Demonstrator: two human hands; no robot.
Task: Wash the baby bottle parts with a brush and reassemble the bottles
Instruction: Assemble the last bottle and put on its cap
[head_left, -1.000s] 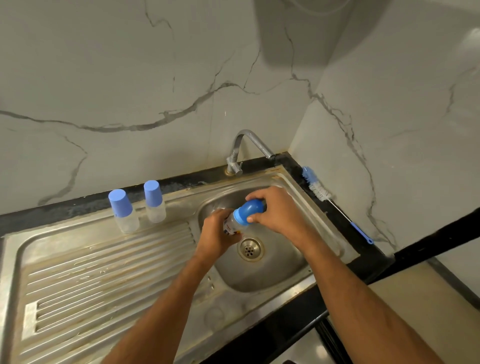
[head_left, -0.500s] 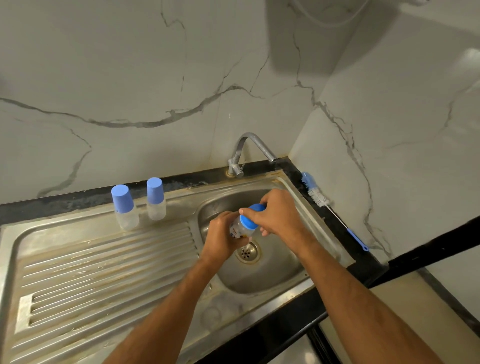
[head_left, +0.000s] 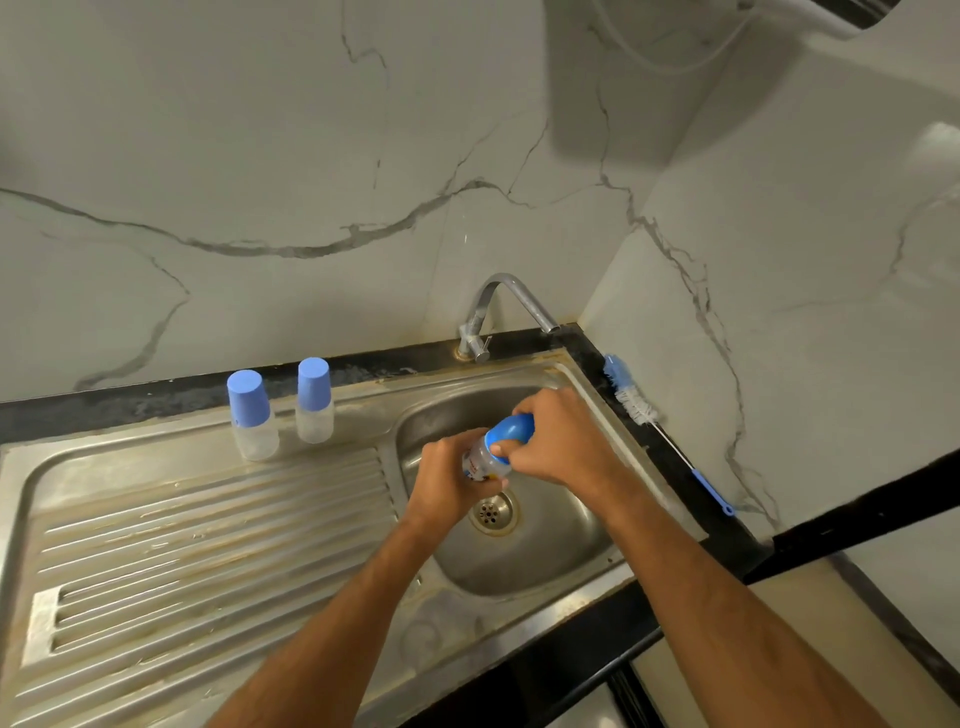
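Change: since a second ago we have drawn the bottle a little lower and nearer the drain, and our view has tipped back, so more wall shows above the tap.
Meaning for the task: we judge the cap is being twisted, on or off we cannot tell; no water runs and the brush lies idle, so scrubbing is not under way.
Drainboard: two capped bottles (head_left: 253, 415) (head_left: 314, 400) stand upright, side by side and apart, at the back of the ribbed steel.
Left hand (head_left: 441, 486): our fingers curl round the clear body of the baby bottle (head_left: 484, 460), holding it tilted above the sink (head_left: 545, 566) basin.
Drain (head_left: 492, 512): just below the bottle, not touching it.
Right hand (head_left: 558, 441): we wrap our fingers over the blue cap (head_left: 514, 431), thumb pressed at its lower edge.
Tap (head_left: 498, 312): behind the basin, dry.
Brush (head_left: 660, 428): on the black counter ledge right of the sink, bristles toward the wall, well clear of both hands.
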